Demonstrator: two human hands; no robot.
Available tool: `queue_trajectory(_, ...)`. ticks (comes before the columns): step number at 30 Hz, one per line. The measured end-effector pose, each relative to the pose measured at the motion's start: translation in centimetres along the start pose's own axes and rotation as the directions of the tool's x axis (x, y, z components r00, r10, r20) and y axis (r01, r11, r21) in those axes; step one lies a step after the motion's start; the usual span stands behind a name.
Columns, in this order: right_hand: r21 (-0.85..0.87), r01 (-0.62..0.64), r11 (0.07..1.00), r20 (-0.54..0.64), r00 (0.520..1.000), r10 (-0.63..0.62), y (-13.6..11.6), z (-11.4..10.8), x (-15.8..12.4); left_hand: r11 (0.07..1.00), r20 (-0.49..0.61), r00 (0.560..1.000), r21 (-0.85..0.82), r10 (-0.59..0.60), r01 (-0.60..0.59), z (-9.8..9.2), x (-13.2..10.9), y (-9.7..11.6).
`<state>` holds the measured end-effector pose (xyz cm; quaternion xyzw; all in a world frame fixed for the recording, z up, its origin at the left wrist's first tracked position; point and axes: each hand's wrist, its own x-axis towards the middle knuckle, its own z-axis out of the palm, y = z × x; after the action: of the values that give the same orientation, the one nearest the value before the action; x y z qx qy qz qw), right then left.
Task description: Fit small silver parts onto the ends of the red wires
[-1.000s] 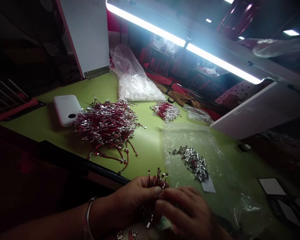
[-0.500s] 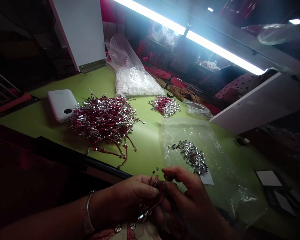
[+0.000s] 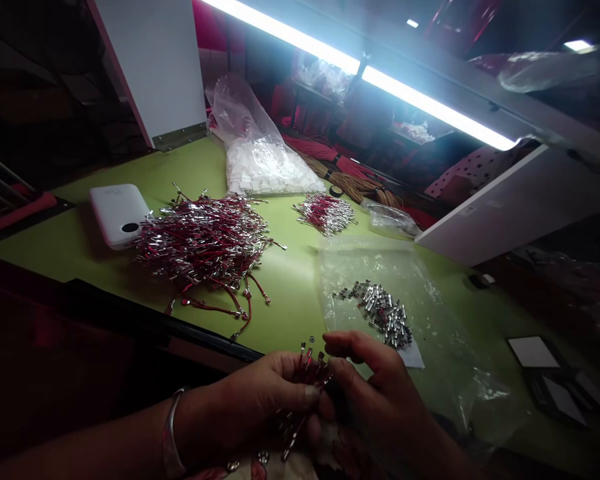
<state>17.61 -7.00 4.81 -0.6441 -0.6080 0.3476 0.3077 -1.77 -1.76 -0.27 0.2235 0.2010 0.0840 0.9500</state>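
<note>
My left hand (image 3: 260,407) is closed round a small bundle of short red wires with metal terminals (image 3: 307,373), at the near edge of the green table (image 3: 290,280). My right hand (image 3: 375,393) pinches the top of that same bundle with thumb and forefinger. Just beyond the fingers lies a clear plastic bag (image 3: 410,313) with a heap of small metal tubes (image 3: 380,312) on it. A large pile of the same red wires (image 3: 205,240) lies to the left, and a smaller pile (image 3: 325,213) further back.
A white power bank (image 3: 119,213) lies at the left of the table. A bag of white plastic parts (image 3: 265,167) stands at the back, with coils of red and brown cable (image 3: 350,180) behind it. White panels (image 3: 510,207) flank the bench; dark trays (image 3: 555,380) sit right.
My right hand has lifted off the bundle's side and now pinches at its top. The view has drifted slightly, so the table items sit a little lower-left.
</note>
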Motion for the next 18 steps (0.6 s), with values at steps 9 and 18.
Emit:
queue_trajectory(9, 0.234, -0.128, 0.964, -0.002, 0.991, 0.132, -0.26, -0.15, 0.21, 0.991, -0.096, 0.987, 0.005, 0.13, -0.13, 0.33, 0.23, -0.07)
queue_trajectory(18, 0.472, -0.275, 0.838, 0.197, 0.959, 0.203, 0.38, 0.43, 0.46, 0.985, -0.159, 0.973, 0.052, 0.168, -0.162, 0.79, -0.06, -0.01)
